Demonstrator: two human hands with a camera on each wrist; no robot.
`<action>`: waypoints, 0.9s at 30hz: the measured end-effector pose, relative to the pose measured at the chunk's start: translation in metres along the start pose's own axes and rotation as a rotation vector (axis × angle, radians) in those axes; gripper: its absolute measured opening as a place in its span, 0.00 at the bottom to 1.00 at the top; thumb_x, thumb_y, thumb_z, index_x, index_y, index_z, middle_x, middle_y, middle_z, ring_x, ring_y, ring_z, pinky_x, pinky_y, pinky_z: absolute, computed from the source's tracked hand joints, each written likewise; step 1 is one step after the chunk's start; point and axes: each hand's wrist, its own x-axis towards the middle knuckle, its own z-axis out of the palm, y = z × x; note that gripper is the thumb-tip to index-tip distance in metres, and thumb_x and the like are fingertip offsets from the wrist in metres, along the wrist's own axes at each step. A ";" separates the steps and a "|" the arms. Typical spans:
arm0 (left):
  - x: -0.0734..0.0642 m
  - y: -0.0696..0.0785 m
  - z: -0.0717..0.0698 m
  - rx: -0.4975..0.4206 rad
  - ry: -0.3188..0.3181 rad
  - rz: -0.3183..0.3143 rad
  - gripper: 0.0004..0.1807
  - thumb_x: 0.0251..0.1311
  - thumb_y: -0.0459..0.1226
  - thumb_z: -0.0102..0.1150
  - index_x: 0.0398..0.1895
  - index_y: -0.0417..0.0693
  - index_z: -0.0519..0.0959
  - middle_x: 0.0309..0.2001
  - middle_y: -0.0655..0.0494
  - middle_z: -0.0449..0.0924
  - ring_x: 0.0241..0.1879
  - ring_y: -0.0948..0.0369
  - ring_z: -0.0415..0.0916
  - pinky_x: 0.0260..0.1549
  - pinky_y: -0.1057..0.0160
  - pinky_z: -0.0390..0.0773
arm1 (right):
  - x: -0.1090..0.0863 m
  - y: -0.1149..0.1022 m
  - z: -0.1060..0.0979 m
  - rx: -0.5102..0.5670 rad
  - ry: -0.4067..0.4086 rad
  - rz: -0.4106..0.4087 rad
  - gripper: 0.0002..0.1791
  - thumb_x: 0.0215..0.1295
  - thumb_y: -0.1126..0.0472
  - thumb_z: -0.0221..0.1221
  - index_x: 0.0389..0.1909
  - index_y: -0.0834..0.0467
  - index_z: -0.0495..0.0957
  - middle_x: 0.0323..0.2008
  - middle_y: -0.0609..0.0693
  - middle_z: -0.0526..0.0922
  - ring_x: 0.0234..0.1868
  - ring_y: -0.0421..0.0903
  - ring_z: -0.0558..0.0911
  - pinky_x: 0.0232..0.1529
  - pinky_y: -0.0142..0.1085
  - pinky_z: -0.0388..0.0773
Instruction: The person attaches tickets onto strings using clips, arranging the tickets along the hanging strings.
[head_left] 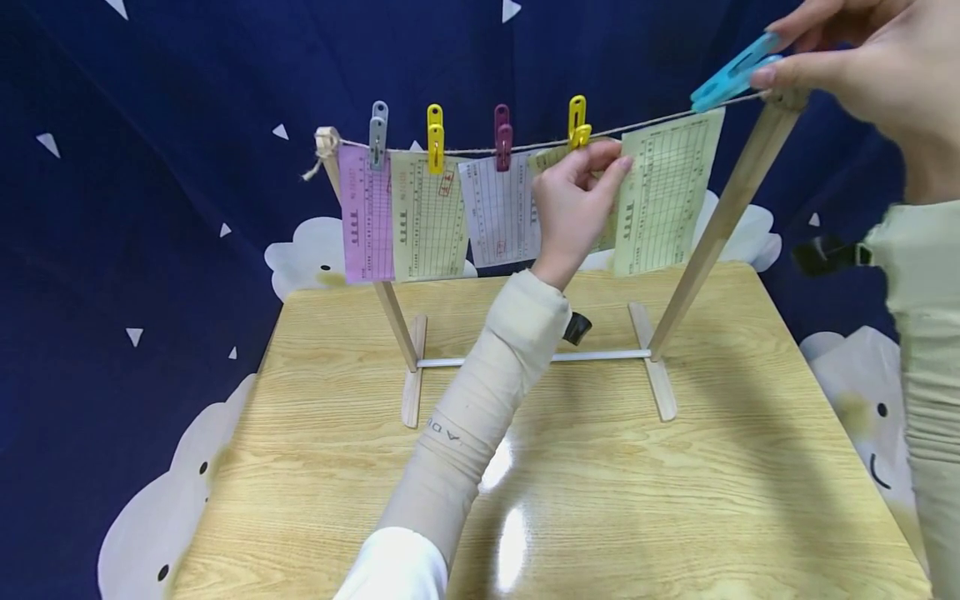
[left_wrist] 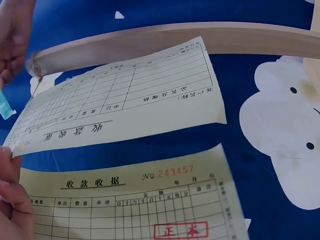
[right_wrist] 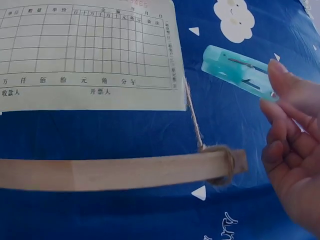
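With thumb and finger, my left hand [head_left: 576,204] pinches the upper left edge of a pale green receipt slip [head_left: 667,196], whose top edge lies along the string [head_left: 637,127]. My right hand [head_left: 870,71] holds a light blue clothespin [head_left: 735,75] by its handle end, above the string near the right post. In the right wrist view the clothespin [right_wrist: 237,71] appears apart from the slip [right_wrist: 90,57]. Behind my left hand hangs another receipt [left_wrist: 130,200] with a red stamp, partly hidden, under a yellow clothespin [head_left: 577,123].
A wooden stand with a right post [head_left: 731,217] and a white crossbar [head_left: 600,357] stands on the wooden table [head_left: 600,500]. Farther left hang a pink slip [head_left: 366,217], a green slip [head_left: 427,221] and a white slip [head_left: 501,212], held by grey, yellow and purple clothespins.
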 end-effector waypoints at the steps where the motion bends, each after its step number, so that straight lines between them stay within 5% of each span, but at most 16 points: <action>1: 0.000 0.000 0.000 0.001 0.002 -0.001 0.08 0.52 0.30 0.62 0.35 0.34 0.81 0.30 0.49 0.83 0.15 0.65 0.68 0.16 0.74 0.70 | 0.001 0.000 0.000 -0.011 -0.012 -0.029 0.14 0.52 0.72 0.61 0.41 0.61 0.81 0.26 0.34 0.74 0.24 0.33 0.69 0.32 0.18 0.67; 5: 0.001 -0.001 0.002 0.009 0.005 -0.003 0.08 0.52 0.29 0.62 0.35 0.33 0.81 0.31 0.47 0.83 0.15 0.64 0.69 0.16 0.75 0.70 | 0.004 -0.002 0.003 -0.035 -0.069 -0.124 0.10 0.54 0.76 0.58 0.36 0.65 0.82 0.27 0.31 0.76 0.23 0.31 0.72 0.33 0.18 0.68; 12: 0.001 -0.001 0.002 0.034 -0.001 0.007 0.08 0.53 0.30 0.62 0.36 0.34 0.81 0.31 0.48 0.83 0.16 0.65 0.69 0.16 0.76 0.68 | 0.007 -0.013 0.010 -0.153 -0.126 -0.052 0.09 0.56 0.72 0.57 0.37 0.70 0.80 0.28 0.28 0.73 0.27 0.31 0.70 0.36 0.19 0.68; 23: 0.000 -0.001 0.001 0.064 0.005 0.027 0.08 0.53 0.31 0.62 0.36 0.36 0.82 0.31 0.50 0.83 0.17 0.68 0.66 0.18 0.77 0.66 | 0.010 -0.024 0.021 -0.285 -0.203 -0.183 0.05 0.54 0.75 0.58 0.32 0.73 0.80 0.25 0.21 0.66 0.28 0.27 0.65 0.33 0.19 0.64; 27: -0.001 0.001 0.000 0.082 0.014 0.046 0.07 0.53 0.31 0.62 0.35 0.36 0.82 0.31 0.51 0.83 0.17 0.67 0.66 0.19 0.77 0.66 | 0.007 -0.026 0.023 -0.288 -0.235 -0.110 0.09 0.52 0.74 0.61 0.36 0.72 0.79 0.26 0.25 0.66 0.29 0.29 0.64 0.33 0.20 0.63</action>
